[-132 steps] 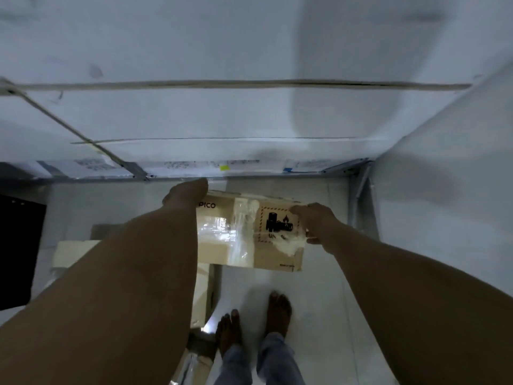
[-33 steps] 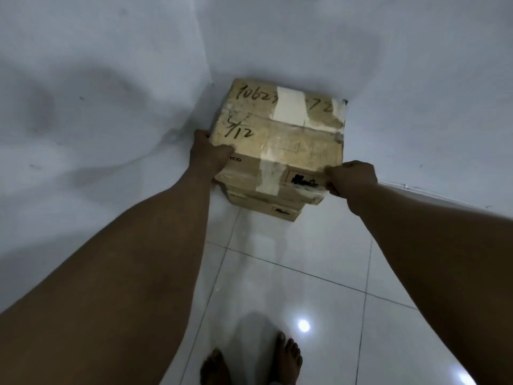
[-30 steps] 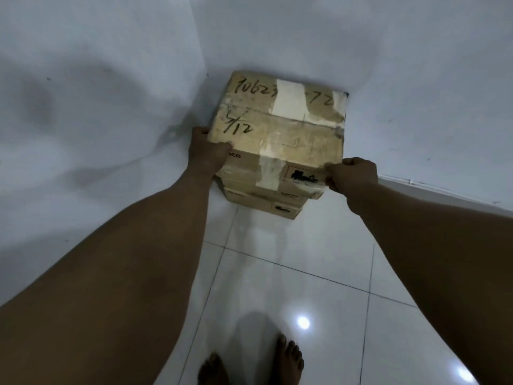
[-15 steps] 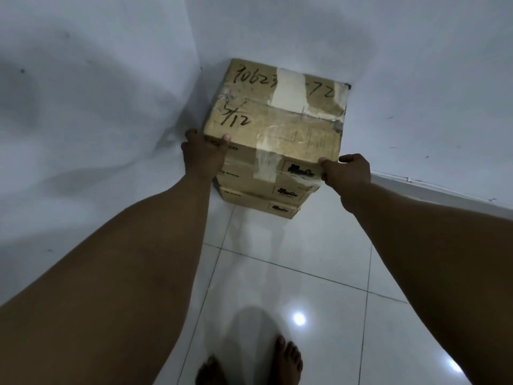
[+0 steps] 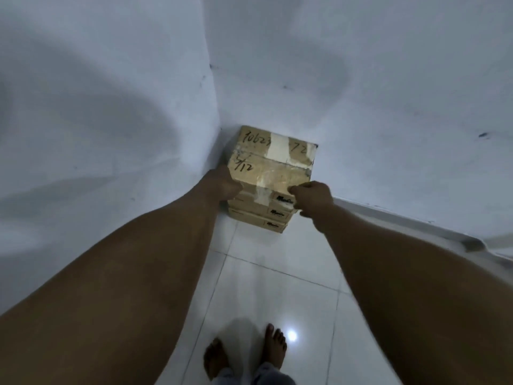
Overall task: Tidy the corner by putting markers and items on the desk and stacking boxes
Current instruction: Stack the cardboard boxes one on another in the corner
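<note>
A stack of three flat cardboard boxes stands on the floor (image 5: 277, 279) in the corner where two white walls meet. The top box (image 5: 273, 165) is brown, square-edged cardboard with glossy clear tape across its lid, a pale paper patch near the back edge and handwritten black numbers. The two boxes below, the middle box (image 5: 258, 208) and the bottom box (image 5: 256, 221), show only their narrow front faces, each with a small dark printed label too blurred to read.

The left hand (image 5: 222, 184) grips the top box at its near left corner, fingers curled around the edge. The right hand (image 5: 312, 198) grips the near right corner, fingers bent and thumb on the lid. The fingertips of both hands are hidden behind the box or the knuckles.

The floor is glossy white tile with thin grout lines and a bright spot of reflected light. Two bare feet (image 5: 244, 354) stand at the bottom edge, cut off at the ankles by pale trouser hems.
</note>
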